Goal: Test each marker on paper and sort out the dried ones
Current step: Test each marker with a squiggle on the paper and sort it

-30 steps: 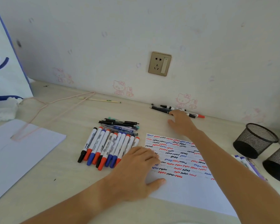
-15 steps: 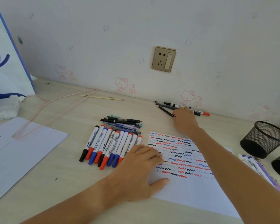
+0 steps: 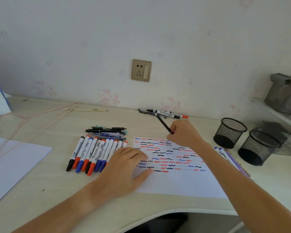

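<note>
Markers [image 3: 97,153] lie beside two mesh cups [image 3: 229,132]; contents hidden.

A home study corner, likely a child's room. Cartoon cat stickers [image 3: 106,96] dot the wall above a worktop [image 3: 40,182]. Mesh pen cups [image 3: 229,132] stand nearby.

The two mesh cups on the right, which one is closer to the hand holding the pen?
The farther-back mesh cup, nearer the wall. It sits just right of the right hand; the other mesh cup stands farther right and nearer the desk's front edge.
</note>
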